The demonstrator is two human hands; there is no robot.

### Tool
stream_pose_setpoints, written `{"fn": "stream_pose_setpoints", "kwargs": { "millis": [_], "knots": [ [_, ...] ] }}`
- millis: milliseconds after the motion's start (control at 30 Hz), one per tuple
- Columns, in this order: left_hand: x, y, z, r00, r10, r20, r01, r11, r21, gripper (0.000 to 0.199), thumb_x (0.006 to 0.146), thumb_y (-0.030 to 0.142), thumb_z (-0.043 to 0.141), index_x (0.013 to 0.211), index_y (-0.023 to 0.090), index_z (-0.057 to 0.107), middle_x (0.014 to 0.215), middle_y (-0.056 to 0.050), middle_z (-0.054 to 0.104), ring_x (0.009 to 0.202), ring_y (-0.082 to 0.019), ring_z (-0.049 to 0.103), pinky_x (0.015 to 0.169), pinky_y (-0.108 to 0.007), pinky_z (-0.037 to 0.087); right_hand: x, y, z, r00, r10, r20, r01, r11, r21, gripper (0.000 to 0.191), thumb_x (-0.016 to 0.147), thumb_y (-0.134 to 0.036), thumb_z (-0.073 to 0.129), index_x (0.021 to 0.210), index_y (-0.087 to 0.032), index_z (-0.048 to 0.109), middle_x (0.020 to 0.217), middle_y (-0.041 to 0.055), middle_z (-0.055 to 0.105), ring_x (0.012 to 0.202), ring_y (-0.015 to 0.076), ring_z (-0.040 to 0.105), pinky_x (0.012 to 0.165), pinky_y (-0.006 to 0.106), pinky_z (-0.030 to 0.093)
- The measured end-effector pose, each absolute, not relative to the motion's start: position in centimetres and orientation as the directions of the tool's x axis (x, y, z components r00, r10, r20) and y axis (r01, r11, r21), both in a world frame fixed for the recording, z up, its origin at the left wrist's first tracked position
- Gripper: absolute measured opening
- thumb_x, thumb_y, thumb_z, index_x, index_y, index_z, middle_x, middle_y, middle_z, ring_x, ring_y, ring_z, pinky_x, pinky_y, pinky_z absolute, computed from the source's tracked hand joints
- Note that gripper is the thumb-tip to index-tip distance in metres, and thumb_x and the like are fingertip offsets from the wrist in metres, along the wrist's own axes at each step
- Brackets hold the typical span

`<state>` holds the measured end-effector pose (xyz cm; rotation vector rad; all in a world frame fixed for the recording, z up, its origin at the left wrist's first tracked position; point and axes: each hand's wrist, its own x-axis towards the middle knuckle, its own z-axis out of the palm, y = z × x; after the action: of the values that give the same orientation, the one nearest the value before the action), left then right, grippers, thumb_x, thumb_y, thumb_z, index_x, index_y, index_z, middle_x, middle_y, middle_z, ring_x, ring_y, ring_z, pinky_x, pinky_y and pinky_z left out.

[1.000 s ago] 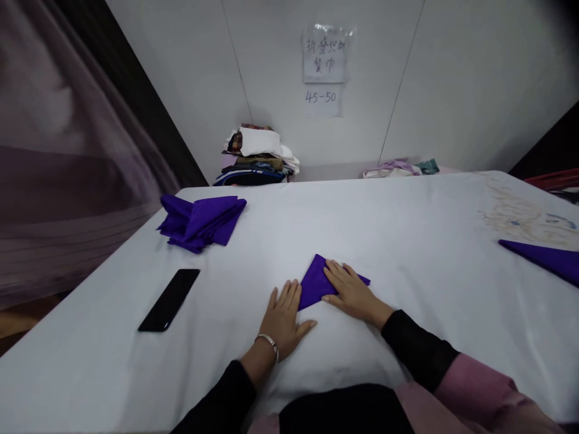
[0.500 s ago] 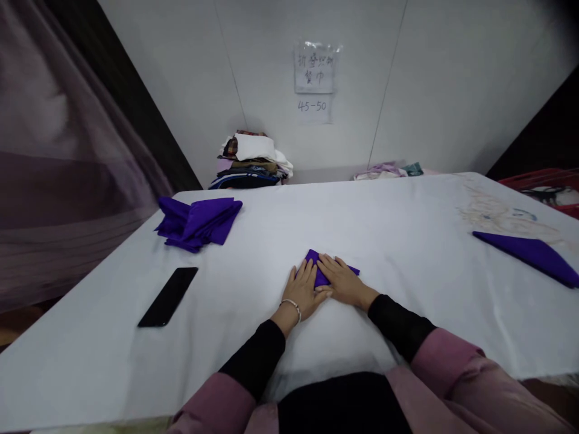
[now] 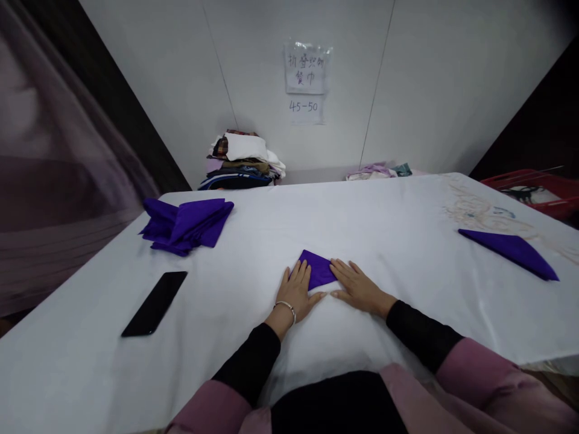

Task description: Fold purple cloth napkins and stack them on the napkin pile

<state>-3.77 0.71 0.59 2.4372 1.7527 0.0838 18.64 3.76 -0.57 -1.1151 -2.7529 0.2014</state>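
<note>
A folded purple napkin (image 3: pixel 318 269) lies flat on the white-covered table in front of me. My left hand (image 3: pixel 296 291) rests open on its left part, fingers stretched out, with a bracelet at the wrist. On its right end lies my right hand (image 3: pixel 359 286), also open and flat, covering that tip. Both thumbs point toward each other just below the napkin's near edge. Between the hands the middle of the cloth shows.
A loose heap of purple cloth (image 3: pixel 187 224) lies at the left, with a black phone (image 3: pixel 155 304) nearer me. Another folded purple napkin (image 3: pixel 509 252) lies at the right. Beyond the table stand a stack of folded clothes (image 3: pixel 246 158) and a red basket (image 3: pixel 547 199).
My right hand has slid right along the napkin, away from my left hand, baring its middle. My left hand stays on the left part. The view has shifted slightly right.
</note>
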Motion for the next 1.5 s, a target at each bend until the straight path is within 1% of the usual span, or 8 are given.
{"fn": "stream_pose_setpoints", "kwargs": {
  "millis": [333, 567, 767, 967, 1067, 1167, 1300, 1500],
  "knots": [
    [-3.7, 0.6, 0.7, 0.314, 0.949, -0.034, 0.938, -0.304, 0.164, 0.084, 0.081, 0.069, 0.022, 0.142, 0.011, 0.021, 0.150, -0.012, 0.018, 0.139, -0.026, 0.009, 0.111, -0.049, 0.009, 21.5, 2.5, -0.2, -0.673, 0.739, 0.021, 0.726, 0.667, -0.167, 0.068, 0.092, -0.055, 0.027, 0.145, -0.020, 0.004, 0.150, 0.0095, 0.015, 0.137, 0.0238, 0.013, 0.109, 0.049, 0.015],
    [-3.7, 0.6, 0.7, 0.318, 0.948, -0.030, 0.932, -0.307, 0.191, 0.086, 0.081, 0.070, 0.018, 0.142, 0.009, 0.022, 0.150, -0.012, 0.016, 0.139, -0.026, 0.007, 0.111, -0.050, 0.007, 22.6, 1.6, 0.3, -0.651, 0.759, -0.020, 0.753, 0.642, -0.141, 0.065, 0.092, -0.054, 0.027, 0.145, -0.021, 0.009, 0.149, 0.0098, 0.018, 0.136, 0.0262, 0.016, 0.107, 0.053, 0.018],
    [-3.9, 0.5, 0.2, 0.329, 0.944, 0.009, 0.924, -0.324, 0.205, 0.085, 0.081, 0.070, 0.021, 0.142, 0.011, 0.022, 0.150, -0.013, 0.017, 0.139, -0.026, 0.007, 0.111, -0.050, 0.007, 20.0, 2.2, 3.1, -0.656, 0.751, 0.076, 0.744, 0.661, -0.103, 0.070, 0.090, -0.057, 0.029, 0.145, -0.018, 0.012, 0.149, 0.0121, 0.019, 0.137, 0.0272, 0.015, 0.108, 0.052, 0.015],
    [-3.8, 0.5, 0.1, 0.338, 0.941, 0.020, 0.921, -0.335, 0.199, 0.075, 0.084, 0.055, 0.035, 0.144, 0.017, 0.012, 0.152, -0.008, 0.015, 0.139, -0.026, 0.004, 0.111, -0.051, 0.009, 11.2, 4.9, 4.2, -0.784, 0.617, 0.072, 0.591, 0.777, -0.218, 0.076, 0.088, -0.062, 0.029, 0.145, -0.014, 0.014, 0.150, 0.0127, 0.015, 0.138, 0.0250, 0.009, 0.111, 0.047, 0.009],
    [-3.7, 0.6, 0.4, 0.336, 0.941, 0.051, 0.918, -0.339, 0.208, 0.080, 0.080, 0.058, 0.042, 0.144, 0.021, 0.012, 0.152, -0.006, 0.012, 0.139, -0.028, 0.001, 0.110, -0.052, 0.010, 8.9, 6.6, 3.2, -0.797, 0.604, 0.008, 0.575, 0.763, -0.297, 0.077, 0.088, -0.062, 0.025, 0.145, -0.012, 0.014, 0.150, 0.0131, 0.013, 0.138, 0.0241, 0.007, 0.111, 0.046, 0.009],
    [-3.6, 0.6, 0.6, 0.320, 0.947, 0.031, 0.920, -0.318, 0.231, 0.085, 0.078, 0.061, 0.042, 0.145, 0.019, 0.010, 0.152, -0.007, 0.012, 0.139, -0.028, 0.002, 0.110, -0.052, 0.010, 9.2, 7.5, 2.0, -0.785, 0.619, -0.014, 0.585, 0.735, -0.343, 0.077, 0.089, -0.062, 0.022, 0.145, -0.011, 0.011, 0.150, 0.0129, 0.013, 0.138, 0.0218, 0.007, 0.111, 0.044, 0.011],
    [-3.7, 0.8, 0.1, 0.330, 0.944, -0.012, 0.919, -0.319, 0.232, 0.085, 0.079, 0.065, 0.036, 0.144, 0.015, 0.015, 0.151, -0.011, 0.017, 0.139, -0.027, 0.004, 0.111, -0.052, 0.009, 11.5, 7.4, 1.0, -0.753, 0.658, 0.008, 0.627, 0.721, -0.294, 0.077, 0.087, -0.064, 0.024, 0.145, -0.013, 0.014, 0.149, 0.0115, 0.018, 0.138, 0.0224, 0.011, 0.111, 0.044, 0.011],
    [-4.2, 0.8, -1.0, 0.343, 0.939, 0.038, 0.916, -0.343, 0.207, 0.083, 0.081, 0.067, 0.027, 0.143, 0.012, 0.019, 0.150, -0.012, 0.019, 0.139, -0.026, 0.006, 0.111, -0.051, 0.009, 14.5, 6.8, 0.3, -0.744, 0.667, 0.042, 0.645, 0.733, -0.216, 0.074, 0.088, -0.062, 0.028, 0.145, -0.017, 0.013, 0.149, 0.0099, 0.018, 0.137, 0.0235, 0.013, 0.111, 0.047, 0.013]
  ]
}}
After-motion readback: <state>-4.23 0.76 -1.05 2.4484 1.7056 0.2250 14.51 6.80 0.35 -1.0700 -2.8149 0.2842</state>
